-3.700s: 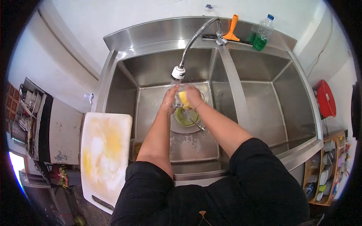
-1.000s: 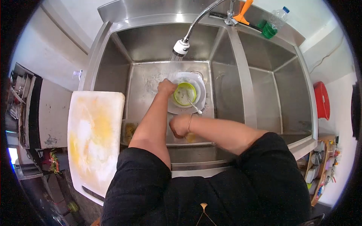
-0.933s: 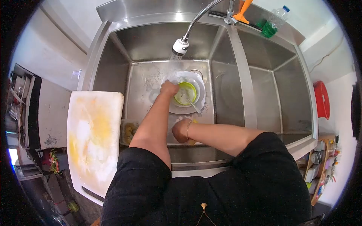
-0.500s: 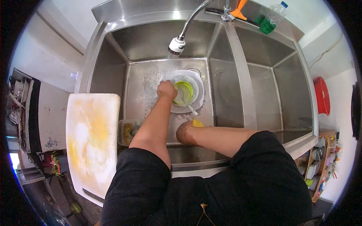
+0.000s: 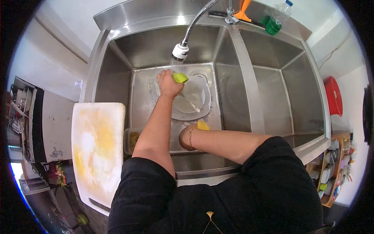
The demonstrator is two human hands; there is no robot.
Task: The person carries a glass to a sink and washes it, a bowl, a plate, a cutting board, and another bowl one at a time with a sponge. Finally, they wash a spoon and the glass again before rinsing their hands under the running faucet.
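Observation:
Under the white faucet head (image 5: pixel 180 51), which is running water, my left hand (image 5: pixel 168 84) grips a lime-green bowl (image 5: pixel 180 77), tipped on its side. Just below the bowl a white dish (image 5: pixel 207 99) lies on the sink floor with water and another dish inside it. A spoon (image 5: pixel 191 104) rests across these dishes, its handle toward me. Nearer the front of the sink, my right hand (image 5: pixel 187 136) is closed around a yellow sponge (image 5: pixel 202 125); its fingers are mostly hidden.
A stained white cutting board (image 5: pixel 97 156) lies left of the steel sink. A clear container (image 5: pixel 133 141) sits in the sink's front left corner. A second basin (image 5: pixel 272 82) adjoins on the right. Behind stand a bottle with green liquid (image 5: pixel 275 24) and an orange-handled squeegee (image 5: pixel 243 11).
My left hand has lifted the green bowl out of the white dish, up and left toward the water, and tilted it. My right hand has hardly moved.

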